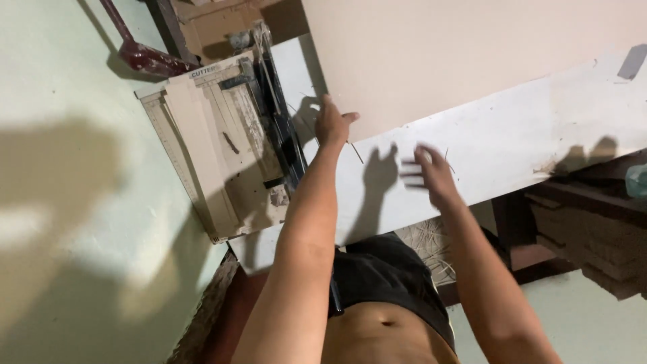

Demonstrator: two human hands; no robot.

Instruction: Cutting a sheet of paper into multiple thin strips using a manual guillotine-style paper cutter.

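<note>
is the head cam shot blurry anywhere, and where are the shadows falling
Head view: the right hand is smeared by motion blur, while the left hand, resting on the edge of the large pale sheet, is sharper; both hands cast hard dark shadows on the white table; broad soft shadows fall on the pale surface left of the paper cutter; the frame is tilted.

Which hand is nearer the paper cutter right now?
Left. The left hand rests at the edge of the large pale sheet, just beside the paper cutter. The right hand hovers over the white table, farther off to the right.
</note>
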